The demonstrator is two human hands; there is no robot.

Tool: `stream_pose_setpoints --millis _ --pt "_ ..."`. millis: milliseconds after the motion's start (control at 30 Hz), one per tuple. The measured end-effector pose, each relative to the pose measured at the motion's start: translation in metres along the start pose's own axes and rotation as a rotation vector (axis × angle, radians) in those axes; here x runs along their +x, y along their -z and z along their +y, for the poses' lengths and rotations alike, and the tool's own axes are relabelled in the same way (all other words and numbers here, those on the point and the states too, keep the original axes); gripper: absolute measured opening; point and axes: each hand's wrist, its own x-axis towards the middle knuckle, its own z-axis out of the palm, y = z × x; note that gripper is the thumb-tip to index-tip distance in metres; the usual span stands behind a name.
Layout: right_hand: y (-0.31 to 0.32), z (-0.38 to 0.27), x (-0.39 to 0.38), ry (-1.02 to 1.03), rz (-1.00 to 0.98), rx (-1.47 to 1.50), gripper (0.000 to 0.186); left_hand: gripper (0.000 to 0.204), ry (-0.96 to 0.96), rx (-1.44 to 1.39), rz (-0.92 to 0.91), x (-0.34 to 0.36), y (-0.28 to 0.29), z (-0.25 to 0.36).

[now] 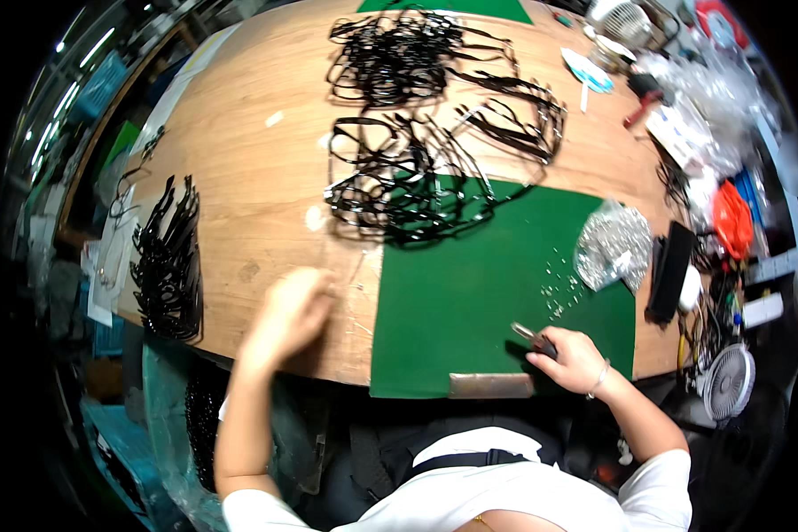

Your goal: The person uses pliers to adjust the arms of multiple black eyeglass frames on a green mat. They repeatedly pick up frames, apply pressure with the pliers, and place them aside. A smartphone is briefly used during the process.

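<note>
My left hand (297, 306) is over the bare wood left of the green mat (479, 293). Its fingers are smeared by motion, and I cannot make out anything in them. Over the mat's lower right, my right hand (576, 362) is closed around a small hand tool (536, 340) with a metal tip and dark handle. The tool points up and left; its exact kind is unclear. Black eyeglass frames (408, 191) lie in a tangled heap across the mat's upper edge. Tiny silvery pieces (559, 288) are scattered near a clear bag (614, 246) full of them.
More black eyeglass frames (399, 58) are heaped farther back on the wooden table (248, 133). A dark stack of frames (170, 266) stands at the left edge. A metal bar (491, 385) lies at the mat's front. Right are a black case (670, 270) and a small fan (729, 381).
</note>
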Motion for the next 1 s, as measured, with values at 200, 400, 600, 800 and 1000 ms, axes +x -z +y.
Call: stream_pose_setpoints --millis 200,400,600,800,1000 --pt "-0.002 0.013 -0.023 0.215 0.057 0.009 0.022 0.031 -0.111 0.213 0.304 0.071 -0.049 0.08" --pt "-0.01 0.017 -0.038 0.316 0.136 -0.017 0.023 0.014 -0.139 0.338 0.18 0.111 -0.077 0.063" --pt "0.02 0.02 -0.025 0.218 0.306 -0.07 0.019 0.014 -0.087 0.115 0.33 0.114 -0.06 0.089" --pt "-0.002 0.018 -0.027 0.186 0.248 -0.384 0.039 0.007 0.094 -0.455 0.266 0.1 -0.057 0.111" --pt "0.033 0.025 -0.018 0.066 0.322 -0.085 0.023 0.029 0.358 -1.486 -0.107 0.05 -0.002 0.164"
